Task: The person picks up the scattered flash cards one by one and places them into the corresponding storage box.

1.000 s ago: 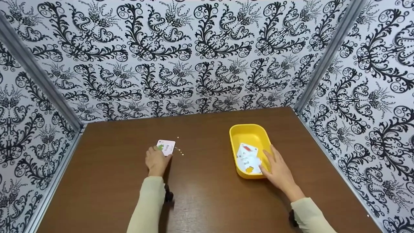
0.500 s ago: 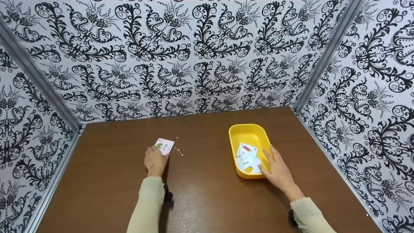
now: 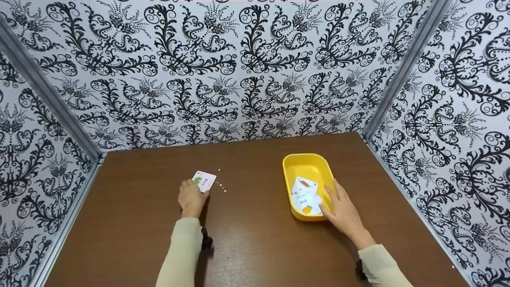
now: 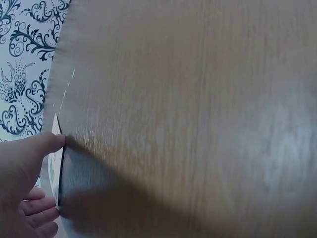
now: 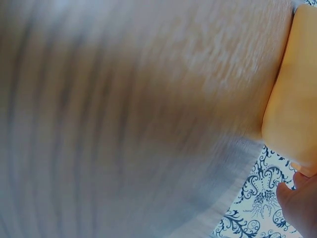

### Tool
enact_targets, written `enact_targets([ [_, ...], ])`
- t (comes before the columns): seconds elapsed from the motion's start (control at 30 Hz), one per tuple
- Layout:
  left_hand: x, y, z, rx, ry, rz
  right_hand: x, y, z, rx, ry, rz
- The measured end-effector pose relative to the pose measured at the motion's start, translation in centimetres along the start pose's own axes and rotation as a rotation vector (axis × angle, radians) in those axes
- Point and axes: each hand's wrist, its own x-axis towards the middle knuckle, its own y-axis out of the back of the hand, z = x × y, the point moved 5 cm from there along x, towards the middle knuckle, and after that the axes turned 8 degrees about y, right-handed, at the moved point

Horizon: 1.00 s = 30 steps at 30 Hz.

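Observation:
In the head view my left hand (image 3: 192,199) pinches the frog card (image 3: 205,181), a white card with a green picture, on the left side of the table. The left wrist view shows the thumb (image 4: 58,142) at one edge of this card and fingers at the opposite edge. My right hand (image 3: 343,211) rests at the near right rim of a yellow tray (image 3: 305,158), fingers spread; part of that rim is hidden. Inside the tray lie a card with a red picture (image 3: 305,183) and a card reading "pie" (image 3: 306,203), overlapping.
The brown wooden table (image 3: 247,171) runs back to a wall covered in black-and-white patterned sheeting (image 3: 255,79). Similar walls with grey metal edges stand left and right. Small bright specks (image 3: 222,186) show on the table beside the frog card.
The frog card has turned a little in my left hand, so its word shows more fully. My right hand and the yellow tray have stayed in place.

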Motion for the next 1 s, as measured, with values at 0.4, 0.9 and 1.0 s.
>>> enact_targets([
  [0.4, -1.2, 0.3, 1.8, -0.039, -0.057, -0.005, -0.1, 0.2, 0.1, 0.013, -0.016, -0.019],
  [0.9, -3.3, -0.1, 8.1, -0.120, -0.191, -0.032, -0.1, -0.1, 0.2, 0.020, -0.043, -0.043],
  [1.0, -4.3, 0.0, 9.9, -0.111, -0.247, -0.050, 0.0, -0.1, 0.2, 0.023, -0.043, -0.053],
])
